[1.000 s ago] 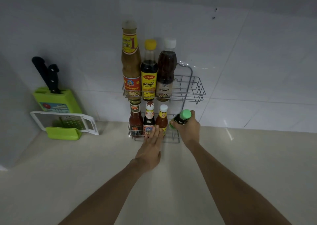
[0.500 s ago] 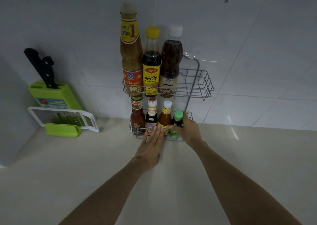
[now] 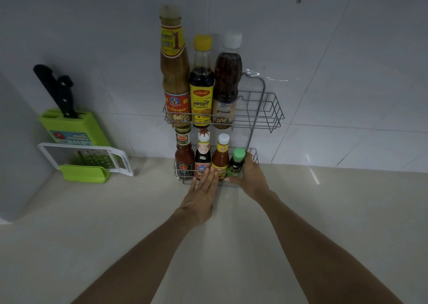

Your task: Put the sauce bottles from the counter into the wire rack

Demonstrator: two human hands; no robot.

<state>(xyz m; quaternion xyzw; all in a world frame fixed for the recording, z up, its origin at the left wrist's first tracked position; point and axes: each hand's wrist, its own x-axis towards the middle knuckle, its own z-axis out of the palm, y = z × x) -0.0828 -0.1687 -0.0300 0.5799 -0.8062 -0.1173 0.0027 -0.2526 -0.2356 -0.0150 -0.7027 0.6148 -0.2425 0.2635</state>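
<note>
A two-tier wire rack (image 3: 268, 109) stands against the tiled wall. Its upper tier holds three tall bottles: a brown sauce (image 3: 174, 72), a yellow-capped dark sauce (image 3: 202, 85) and a white-capped one (image 3: 227, 81). The lower tier carries a red sauce (image 3: 184, 155), a dark bottle (image 3: 203, 155), an orange sauce (image 3: 221, 157) and a small green-capped bottle (image 3: 237, 162) at its right end. My right hand (image 3: 252, 176) is wrapped around the green-capped bottle, which stands upright in the tier. My left hand (image 3: 201, 194) lies flat with fingertips against the rack's front edge.
A green knife block (image 3: 69, 125) with black-handled knives (image 3: 56, 90) stands at the left, and a white and green grater (image 3: 88, 160) leans in front of it. The beige counter (image 3: 115, 234) spreads around my arms.
My right hand lowered the green-capped bottle from above the rack's right end into the lower tier beside the orange sauce. My left hand stayed at the rack's front.
</note>
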